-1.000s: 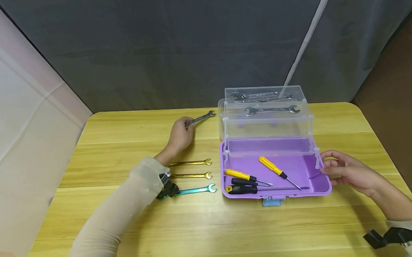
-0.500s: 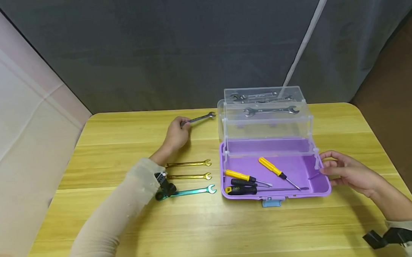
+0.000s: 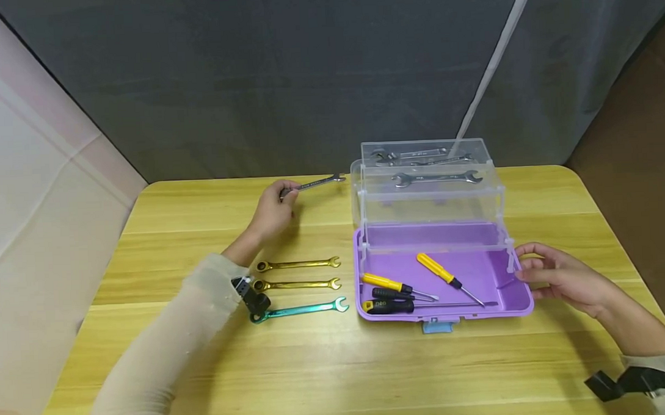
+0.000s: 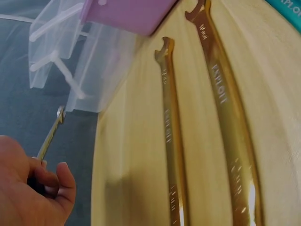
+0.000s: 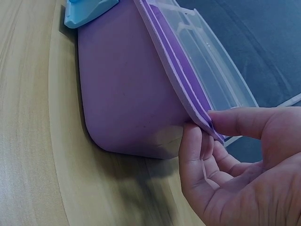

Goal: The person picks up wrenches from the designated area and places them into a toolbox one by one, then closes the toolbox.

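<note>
My left hand (image 3: 273,211) grips a silver wrench (image 3: 316,183) by one end, near the table's back edge. Its open jaw points right, toward the toolbox; the held end is hidden in the fingers. On the right, my right hand (image 3: 568,278) pinches the rim of the purple toolbox (image 3: 516,296) between thumb and fingers, as the right wrist view shows. The toolbox's clear trays (image 3: 431,207) are raised at the back, and silver wrenches (image 3: 438,179) lie in them. Yellow-handled screwdrivers (image 3: 436,268) and black-handled screwdrivers (image 3: 391,306) lie in the purple base.
Left of the toolbox two gold wrenches (image 3: 298,264) and a teal wrench (image 3: 303,310) lie in a row on the wooden table (image 3: 338,372). A blue latch (image 3: 437,327) sticks out at the toolbox's front. A dark curtain (image 3: 240,88) hangs behind the table.
My left hand has drawn back to the left with the silver wrench, uncovering the ring ends of the gold wrenches. My right hand stays at the toolbox rim.
</note>
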The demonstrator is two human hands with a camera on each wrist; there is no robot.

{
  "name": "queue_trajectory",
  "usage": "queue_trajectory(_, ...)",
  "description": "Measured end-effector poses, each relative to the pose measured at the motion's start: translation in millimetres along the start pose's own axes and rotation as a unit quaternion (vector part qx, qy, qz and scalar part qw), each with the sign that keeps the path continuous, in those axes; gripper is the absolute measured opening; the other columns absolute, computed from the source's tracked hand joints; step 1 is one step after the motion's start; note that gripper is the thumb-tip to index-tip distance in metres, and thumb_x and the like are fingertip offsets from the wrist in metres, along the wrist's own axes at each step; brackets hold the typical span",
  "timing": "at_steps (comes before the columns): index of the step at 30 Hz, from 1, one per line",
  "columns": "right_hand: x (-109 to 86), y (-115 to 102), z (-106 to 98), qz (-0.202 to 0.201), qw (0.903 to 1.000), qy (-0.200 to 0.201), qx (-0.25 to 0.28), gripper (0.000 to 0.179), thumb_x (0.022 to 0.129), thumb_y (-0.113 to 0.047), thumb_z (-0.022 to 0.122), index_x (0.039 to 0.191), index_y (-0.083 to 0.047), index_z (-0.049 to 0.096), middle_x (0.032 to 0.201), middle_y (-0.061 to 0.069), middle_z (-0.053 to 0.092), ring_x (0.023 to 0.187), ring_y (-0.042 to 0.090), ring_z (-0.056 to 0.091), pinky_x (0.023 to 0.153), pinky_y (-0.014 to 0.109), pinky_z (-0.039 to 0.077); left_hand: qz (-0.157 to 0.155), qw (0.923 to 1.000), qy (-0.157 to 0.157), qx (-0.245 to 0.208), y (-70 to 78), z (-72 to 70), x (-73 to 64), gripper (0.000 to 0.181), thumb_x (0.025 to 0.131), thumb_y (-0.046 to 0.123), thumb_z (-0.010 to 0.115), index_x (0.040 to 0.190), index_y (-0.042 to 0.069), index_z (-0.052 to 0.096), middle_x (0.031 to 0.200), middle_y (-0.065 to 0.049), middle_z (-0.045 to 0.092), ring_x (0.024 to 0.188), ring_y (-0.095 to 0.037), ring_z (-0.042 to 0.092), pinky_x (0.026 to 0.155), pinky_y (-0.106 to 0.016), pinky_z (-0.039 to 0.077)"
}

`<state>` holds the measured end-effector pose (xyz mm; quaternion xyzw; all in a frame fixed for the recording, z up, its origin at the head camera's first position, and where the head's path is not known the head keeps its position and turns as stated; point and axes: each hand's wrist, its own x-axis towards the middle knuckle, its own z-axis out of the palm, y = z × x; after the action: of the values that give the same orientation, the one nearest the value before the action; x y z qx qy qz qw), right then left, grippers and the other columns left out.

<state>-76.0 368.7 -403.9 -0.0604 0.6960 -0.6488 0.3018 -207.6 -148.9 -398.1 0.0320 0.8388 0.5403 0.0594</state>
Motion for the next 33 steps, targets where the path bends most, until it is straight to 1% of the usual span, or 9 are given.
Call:
queue_trajectory(3,0.1,0,0,0.0,1.0,0.001,-0.002,0.031,0.102,0.005,0.049,0.122,-0.019,0.052,0.103,0.0,0.071,0.091,0.016,0.069,0.075,0.035,0.058,0.01,0.9999,-0.005,-0.003,3.9,-6.6,-1.5,0.032,0.111,0.014,0.041,0.132,-0.007,0.052,0.115,-0.025,0.051,0.077,-0.023,0.051,0.065,-0.022,0.047)
queue_trajectory(6,0.5,0,0,-0.002,1.0,0.001,-0.003,0.031,0.102,0.005,0.049,0.122,-0.019,0.052,0.103,0.0,0.071,0.09,0.016,0.069,0.074,0.035,0.058,0.022,0.9997,-0.009,-0.001,8.8,-12.7,-4.1,0.033,0.111,0.014,0.041,0.133,-0.008,0.051,0.111,-0.02,0.05,0.078,-0.021,0.05,0.069,-0.026,0.049)
queue_trajectory(10,0.9,0,-1,0.0,1.0,0.0,0.001,0.032,0.102,0.005,0.049,0.122,-0.019,0.052,0.103,0.0,0.071,0.091,0.016,0.069,0.074,0.035,0.058,0.03,0.9995,-0.011,-0.001,13.3,-17.8,-3.7,0.032,0.111,0.013,0.041,0.133,-0.009,0.05,0.104,-0.014,0.049,0.077,-0.019,0.05,0.071,-0.028,0.051)
queue_trajectory(12,1.0,0,-1,0.001,1.0,-0.001,0.003,0.032,0.102,0.005,0.049,0.122,-0.019,0.052,0.104,0.001,0.071,0.091,0.017,0.069,0.075,0.035,0.058,0.034,0.9994,-0.009,0.0,15.4,-19.5,-3.6,0.032,0.11,0.012,0.041,0.132,-0.008,0.051,0.103,-0.014,0.048,0.075,-0.019,0.051,0.07,-0.028,0.051)
queue_trajectory(17,1.4,0,-1,0.0,1.0,-0.002,0.004,0.031,0.102,0.005,0.049,0.122,-0.019,0.053,0.103,0.001,0.071,0.091,0.017,0.069,0.074,0.035,0.058,0.055,0.9982,-0.009,0.02,20.8,-22.4,-5.1,0.029,0.11,0.012,0.044,0.129,-0.007,0.055,0.1,-0.017,0.05,0.071,-0.021,0.054,0.062,-0.025,0.046)
queue_trajectory(20,1.6,0,-1,0.0,1.0,-0.002,0.007,0.031,0.102,0.005,0.048,0.122,-0.019,0.053,0.103,0.001,0.071,0.09,0.017,0.069,0.074,0.035,0.058,0.069,0.9971,-0.016,0.027,23.3,-23.6,-5.7,0.029,0.11,0.012,0.044,0.13,-0.005,0.056,0.097,-0.014,0.049,0.071,-0.022,0.054,0.059,-0.024,0.044)
queue_trajectory(24,1.5,0,-1,0.003,1.0,0.001,0.008,0.03,0.102,0.004,0.049,0.121,-0.019,0.053,0.103,0.001,0.071,0.091,0.017,0.069,0.074,0.035,0.058,0.086,0.9956,-0.028,0.025,29.1,-23.9,-7.6,0.029,0.11,0.012,0.044,0.13,-0.004,0.056,0.095,-0.012,0.049,0.073,-0.022,0.054,0.061,-0.026,0.045)
queue_trajectory(29,1.5,-1,-1,0.005,0.9999,-0.001,0.01,0.03,0.102,0.004,0.049,0.121,-0.019,0.053,0.102,0.001,0.071,0.091,0.017,0.069,0.075,0.034,0.058,0.107,0.993,-0.039,0.032,37.3,-23.2,-8.6,0.029,0.11,0.013,0.045,0.13,-0.003,0.057,0.096,-0.015,0.051,0.074,-0.023,0.056,0.064,-0.026,0.047)
queue_trajectory(33,1.5,0,-1,0.003,0.9999,-0.003,0.01,0.031,0.102,0.005,0.049,0.122,-0.019,0.053,0.103,0.001,0.07,0.091,0.017,0.069,0.075,0.034,0.058,0.117,0.9913,-0.049,0.035,45.2,-22.2,-9.6,0.029,0.109,0.013,0.045,0.13,-0.003,0.057,0.097,-0.012,0.051,0.075,-0.024,0.055,0.066,-0.025,0.048)
